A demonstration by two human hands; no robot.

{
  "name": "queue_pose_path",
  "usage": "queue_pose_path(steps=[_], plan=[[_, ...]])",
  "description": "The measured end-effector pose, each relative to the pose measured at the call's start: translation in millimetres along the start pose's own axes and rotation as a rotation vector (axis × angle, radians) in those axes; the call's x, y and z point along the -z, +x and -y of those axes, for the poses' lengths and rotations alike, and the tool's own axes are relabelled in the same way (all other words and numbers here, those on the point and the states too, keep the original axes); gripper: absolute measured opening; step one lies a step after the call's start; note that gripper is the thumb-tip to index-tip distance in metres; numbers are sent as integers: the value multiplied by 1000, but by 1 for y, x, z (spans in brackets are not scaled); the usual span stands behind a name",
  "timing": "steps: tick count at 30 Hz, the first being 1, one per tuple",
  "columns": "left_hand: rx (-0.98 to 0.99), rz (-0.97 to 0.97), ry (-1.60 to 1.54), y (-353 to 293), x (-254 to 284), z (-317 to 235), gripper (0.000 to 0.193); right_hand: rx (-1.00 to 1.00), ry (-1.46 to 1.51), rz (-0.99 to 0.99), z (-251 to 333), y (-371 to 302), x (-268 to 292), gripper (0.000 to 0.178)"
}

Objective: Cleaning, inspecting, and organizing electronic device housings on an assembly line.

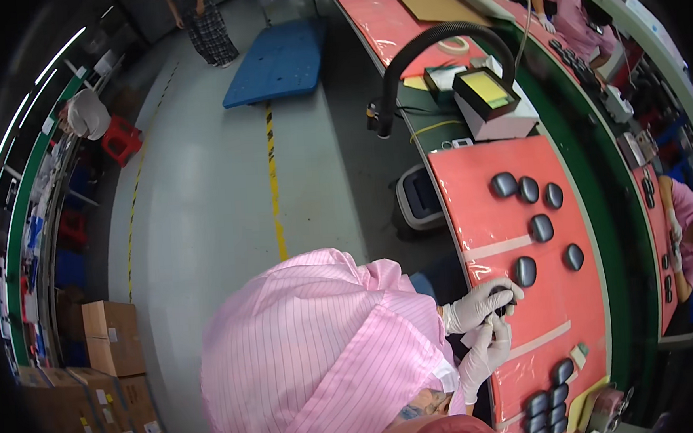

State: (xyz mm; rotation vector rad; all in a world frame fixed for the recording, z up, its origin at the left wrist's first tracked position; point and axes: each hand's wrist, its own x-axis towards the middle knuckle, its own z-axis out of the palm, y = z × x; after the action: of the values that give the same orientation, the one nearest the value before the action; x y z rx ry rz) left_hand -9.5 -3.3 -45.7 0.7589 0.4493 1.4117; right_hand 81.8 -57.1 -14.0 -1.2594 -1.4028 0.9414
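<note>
My pink striped sleeve (314, 337) fills the lower middle, and both hands wear white gloves at the edge of the red-covered bench. My left hand (473, 307) is closed around a black rounded piece (500, 293), partly hidden by the fingers. Just below it, my right hand (487, 357) has its fingertips pinched together close to that piece; whatever they grip is hidden. A pale flap (470, 337) shows between the two hands. Beyond the left fingertips lies another black rounded piece (525, 271). Further off, several more (528, 189) are spread over the mat.
Black pieces (537, 405) cluster at the bench's near end, beside a yellow pad (588, 404). A black flexible hose (431, 41) arches over the far part, near a white box (507, 119). Left of the bench stand a bin (421, 200) and a blue cart (277, 62). Co-workers (684, 227) sit opposite.
</note>
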Motion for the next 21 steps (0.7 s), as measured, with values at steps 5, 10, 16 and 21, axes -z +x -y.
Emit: queue_pose_path(steps=[5, 10, 16, 21], plan=[[-16, -9, 113, 5, -8, -4, 32, 49, 36, -46, -13, 2, 2, 19], [-61, -97, 127, 7, -3, -4, 33, 278, -126, -37, -30, 9, -1, 19], [-123, -118, 279, 4, -19, -3, 29, 347, -115, -72, -42, 12, 8, 20], [-206, -169, 468, 2, -18, 9, 28, 258, -77, -27, -38, 7, 13, 19]])
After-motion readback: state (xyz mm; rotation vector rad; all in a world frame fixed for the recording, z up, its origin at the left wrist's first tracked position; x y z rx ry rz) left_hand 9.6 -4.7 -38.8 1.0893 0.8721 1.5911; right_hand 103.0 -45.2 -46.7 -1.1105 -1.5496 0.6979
